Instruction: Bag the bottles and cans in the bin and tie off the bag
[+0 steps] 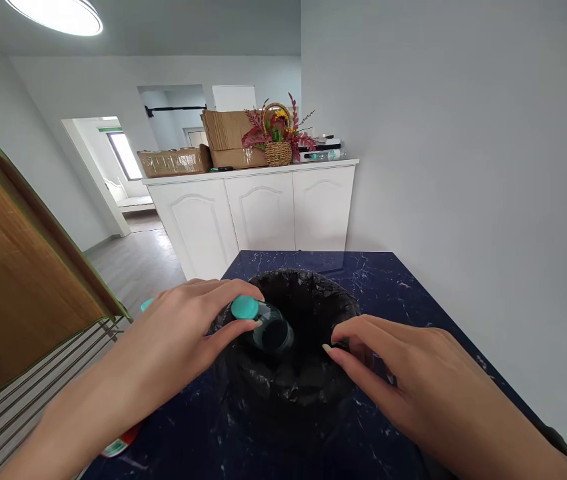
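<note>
I have the left hand (190, 313) pinching a teal-capped bottle (266, 325) near its top, tilted at the black-lined bin (283, 387) between both hands. My right hand (398, 357) sits narrow-fingered at the rim; gripping, I can't tell. Beyond both stands a white cabinet (263, 217).

Head view: forward-down, close above table (388, 287).

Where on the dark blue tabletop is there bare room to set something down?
The tabletop looks bare behind the bin, toward the white cabinet, and between the right hand and the grey wall. Crowded: the bin's mouth, where the left hand holds a bottle.
</note>
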`<state>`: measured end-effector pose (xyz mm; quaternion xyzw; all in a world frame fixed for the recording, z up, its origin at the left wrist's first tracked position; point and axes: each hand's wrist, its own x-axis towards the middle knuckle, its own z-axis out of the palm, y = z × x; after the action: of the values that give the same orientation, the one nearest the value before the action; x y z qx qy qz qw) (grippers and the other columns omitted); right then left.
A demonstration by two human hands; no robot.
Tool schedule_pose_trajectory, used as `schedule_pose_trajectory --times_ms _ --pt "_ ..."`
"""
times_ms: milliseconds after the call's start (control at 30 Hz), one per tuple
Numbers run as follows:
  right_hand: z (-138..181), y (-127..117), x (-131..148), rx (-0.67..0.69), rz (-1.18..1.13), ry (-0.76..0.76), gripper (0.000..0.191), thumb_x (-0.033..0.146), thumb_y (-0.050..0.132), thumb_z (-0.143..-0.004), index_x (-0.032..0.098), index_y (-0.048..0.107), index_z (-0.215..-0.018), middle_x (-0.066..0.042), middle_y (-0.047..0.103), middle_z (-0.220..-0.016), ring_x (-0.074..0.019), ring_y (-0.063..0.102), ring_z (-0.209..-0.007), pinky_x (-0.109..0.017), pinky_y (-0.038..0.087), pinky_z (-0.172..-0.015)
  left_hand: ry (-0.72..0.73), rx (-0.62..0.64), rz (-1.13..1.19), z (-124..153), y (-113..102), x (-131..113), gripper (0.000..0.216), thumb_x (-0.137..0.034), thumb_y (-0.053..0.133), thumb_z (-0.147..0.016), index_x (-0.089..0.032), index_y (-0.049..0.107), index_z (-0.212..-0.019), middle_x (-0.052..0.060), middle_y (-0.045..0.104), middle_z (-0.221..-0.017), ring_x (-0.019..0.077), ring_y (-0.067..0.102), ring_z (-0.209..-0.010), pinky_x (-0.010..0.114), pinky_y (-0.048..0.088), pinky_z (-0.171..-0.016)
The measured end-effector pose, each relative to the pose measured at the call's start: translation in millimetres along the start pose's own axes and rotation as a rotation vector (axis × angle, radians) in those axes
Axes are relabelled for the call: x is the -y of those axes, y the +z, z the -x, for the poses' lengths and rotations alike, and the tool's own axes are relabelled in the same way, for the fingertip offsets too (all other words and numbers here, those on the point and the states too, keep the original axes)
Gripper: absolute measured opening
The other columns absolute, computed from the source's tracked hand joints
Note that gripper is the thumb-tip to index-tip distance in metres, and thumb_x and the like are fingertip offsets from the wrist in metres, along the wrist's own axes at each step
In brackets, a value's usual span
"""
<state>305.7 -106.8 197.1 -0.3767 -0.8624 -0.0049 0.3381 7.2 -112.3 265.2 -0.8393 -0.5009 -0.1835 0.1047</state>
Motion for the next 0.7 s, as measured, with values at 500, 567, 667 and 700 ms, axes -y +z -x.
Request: schedule_pose_trajectory --times_ms 500,567,667,700 --pt "0.7 -1.4 2.6 -0.024 0.006 0.013 0.025 0.041 0.05 -0.115 0.028 0.065 -0.099 0.006 0.069 -0.077 -0.014 0.059 -0.054 -0.032 0.031 -0.05 -0.018 0.241 -0.012 -19.3 19.1 -0.9 0.018 -0.039 0.073 -0.1 -0.032 0.074 -0.117 0.0 0.082 -0.104 0.0246 0.077 -0.095 0.033 0.054 -0.075" --pt "0.8 -1.3 2.8 -0.031 0.009 0.013 0.027 0.042 0.049 -0.115 0.029 0.066 -0.099 0.006 0.069 -0.076 -0.0137 0.058 -0.053 -0.032 0.03 -0.049 -0.037 0.306 -0.007 -23.7 20.9 0.2 0.02 -0.037 0.077 -0.097 -0.032 0.075 -0.117 0.0 0.082 -0.104 0.0253 0.077 -0.097 0.034 0.054 -0.077" --pt "0.9 -1.0 2.2 -0.029 0.007 0.015 0.027 0.042 0.05 -0.115 0.029 0.065 -0.097 0.006 0.069 -0.075 -0.0141 0.06 -0.054 -0.032 0.03 -0.05 -0.009 0.312 0.041 -26.3 22.3 3.7 0.021 -0.046 0.07 -0.102 -0.031 0.079 -0.114 0.001 0.083 -0.106 0.0254 0.077 -0.1 0.036 0.057 -0.085" --pt "0.9 -1.0 1.9 -0.026 0.008 0.016 0.027 0.042 0.05 -0.115 0.029 0.065 -0.097 0.006 0.069 -0.075 -0.0143 0.061 -0.054 -0.032 0.03 -0.05 0.002 0.29 0.064 -25.7 22.6 5.2 0.025 -0.049 0.064 -0.105 -0.031 0.08 -0.113 0.002 0.083 -0.107 0.0249 0.077 -0.101 0.036 0.058 -0.088"
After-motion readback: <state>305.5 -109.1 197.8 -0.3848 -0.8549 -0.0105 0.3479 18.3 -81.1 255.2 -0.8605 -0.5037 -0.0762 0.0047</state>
